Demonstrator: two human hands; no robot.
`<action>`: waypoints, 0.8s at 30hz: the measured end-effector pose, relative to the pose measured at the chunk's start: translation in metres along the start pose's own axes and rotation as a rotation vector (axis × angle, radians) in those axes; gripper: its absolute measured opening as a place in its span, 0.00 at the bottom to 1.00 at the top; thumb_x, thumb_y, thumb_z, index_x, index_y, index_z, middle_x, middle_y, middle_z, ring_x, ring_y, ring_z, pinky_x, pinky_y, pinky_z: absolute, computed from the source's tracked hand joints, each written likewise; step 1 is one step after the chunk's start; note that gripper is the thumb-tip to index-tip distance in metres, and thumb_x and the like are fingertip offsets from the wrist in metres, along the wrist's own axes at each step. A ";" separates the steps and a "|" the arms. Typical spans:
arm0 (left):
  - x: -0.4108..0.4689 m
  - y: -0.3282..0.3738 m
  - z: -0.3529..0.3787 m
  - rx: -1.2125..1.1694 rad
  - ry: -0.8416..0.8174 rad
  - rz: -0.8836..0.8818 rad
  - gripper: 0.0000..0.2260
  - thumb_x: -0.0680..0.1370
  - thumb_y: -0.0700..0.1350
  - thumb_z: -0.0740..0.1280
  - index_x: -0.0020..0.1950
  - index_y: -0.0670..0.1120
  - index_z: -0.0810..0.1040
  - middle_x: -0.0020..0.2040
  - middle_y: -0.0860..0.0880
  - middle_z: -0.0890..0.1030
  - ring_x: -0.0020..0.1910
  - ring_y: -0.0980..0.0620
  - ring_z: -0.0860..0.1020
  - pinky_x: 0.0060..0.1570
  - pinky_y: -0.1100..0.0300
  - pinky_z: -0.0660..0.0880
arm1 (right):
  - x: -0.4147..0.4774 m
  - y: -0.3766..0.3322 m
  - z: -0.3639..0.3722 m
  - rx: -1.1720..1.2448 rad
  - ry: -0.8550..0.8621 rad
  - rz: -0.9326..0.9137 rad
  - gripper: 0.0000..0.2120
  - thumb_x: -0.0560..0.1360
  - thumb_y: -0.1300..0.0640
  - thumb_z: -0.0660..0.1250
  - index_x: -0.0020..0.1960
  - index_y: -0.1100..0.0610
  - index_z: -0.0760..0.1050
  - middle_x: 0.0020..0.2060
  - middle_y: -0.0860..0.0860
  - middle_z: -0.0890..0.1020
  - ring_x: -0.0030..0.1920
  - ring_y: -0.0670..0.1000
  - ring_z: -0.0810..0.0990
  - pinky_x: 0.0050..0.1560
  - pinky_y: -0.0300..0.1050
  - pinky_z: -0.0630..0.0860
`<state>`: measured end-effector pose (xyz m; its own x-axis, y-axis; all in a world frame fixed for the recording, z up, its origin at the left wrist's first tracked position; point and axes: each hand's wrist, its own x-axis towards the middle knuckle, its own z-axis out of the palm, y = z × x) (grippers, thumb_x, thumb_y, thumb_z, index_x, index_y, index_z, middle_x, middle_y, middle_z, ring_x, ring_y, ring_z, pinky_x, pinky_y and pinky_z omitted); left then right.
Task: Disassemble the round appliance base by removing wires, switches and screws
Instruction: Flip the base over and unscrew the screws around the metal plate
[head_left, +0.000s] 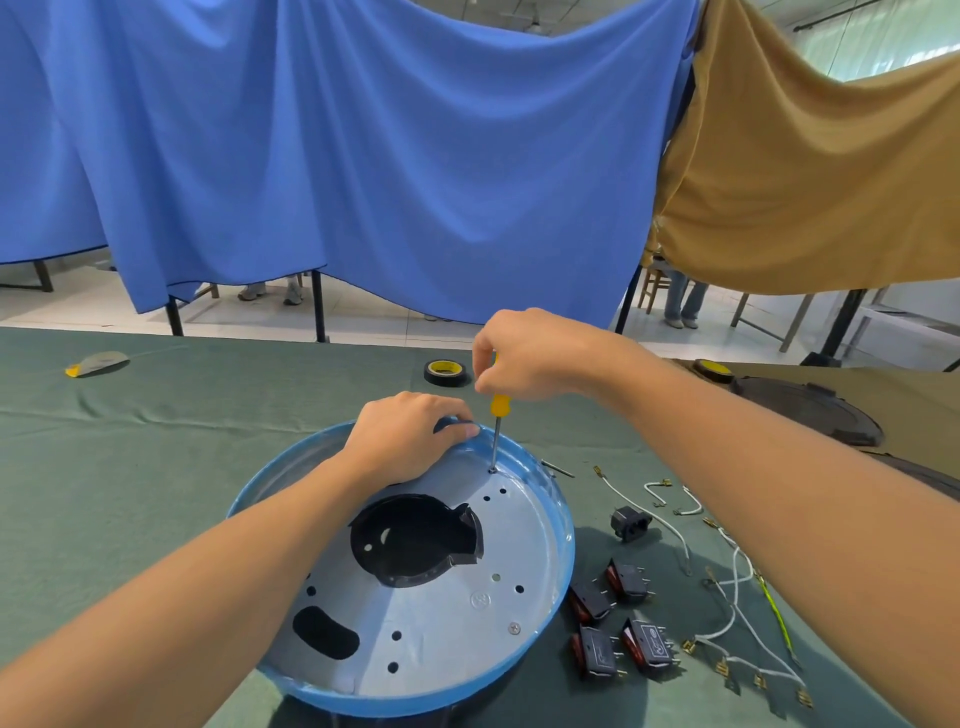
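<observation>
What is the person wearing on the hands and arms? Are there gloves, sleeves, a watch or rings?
Nothing worn shows. The left hand and the right hand are bare, without gloves, and no ring is seen on the visible fingers. Neither wrist carries a watch or bracelet. Both forearms are uncovered as far as the picture's edge, so no sleeve appears.

Item: one person, seen in part. Left hand (405, 439) and right hand (530, 358) were bare. Left forearm (208, 587) and right forearm (753, 467) were bare, uncovered as far as they showed.
</observation>
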<state>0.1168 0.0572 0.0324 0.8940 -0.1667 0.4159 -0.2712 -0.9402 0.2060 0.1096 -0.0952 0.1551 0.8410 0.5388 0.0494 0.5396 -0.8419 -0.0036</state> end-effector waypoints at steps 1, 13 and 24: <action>0.000 0.000 0.001 -0.001 0.001 0.002 0.11 0.79 0.62 0.58 0.51 0.62 0.77 0.44 0.59 0.80 0.41 0.57 0.72 0.31 0.62 0.62 | -0.001 0.000 -0.001 0.007 -0.012 -0.009 0.10 0.74 0.57 0.65 0.52 0.60 0.80 0.49 0.60 0.82 0.44 0.57 0.79 0.37 0.50 0.75; 0.001 -0.001 0.001 0.009 0.001 0.005 0.11 0.79 0.62 0.58 0.52 0.62 0.78 0.44 0.59 0.81 0.41 0.56 0.72 0.30 0.63 0.62 | -0.001 0.003 0.001 0.011 0.011 0.091 0.11 0.76 0.55 0.62 0.39 0.59 0.75 0.34 0.57 0.77 0.36 0.54 0.71 0.33 0.47 0.69; 0.001 0.000 0.001 0.010 -0.001 0.001 0.11 0.79 0.62 0.58 0.52 0.62 0.78 0.44 0.59 0.80 0.44 0.54 0.76 0.31 0.61 0.62 | -0.002 0.009 -0.006 -0.011 -0.052 0.052 0.25 0.76 0.37 0.61 0.34 0.58 0.71 0.30 0.54 0.72 0.31 0.55 0.71 0.31 0.46 0.69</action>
<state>0.1180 0.0570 0.0314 0.8942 -0.1680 0.4150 -0.2684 -0.9430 0.1966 0.1126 -0.1044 0.1612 0.8688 0.4952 -0.0028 0.4952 -0.8687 0.0064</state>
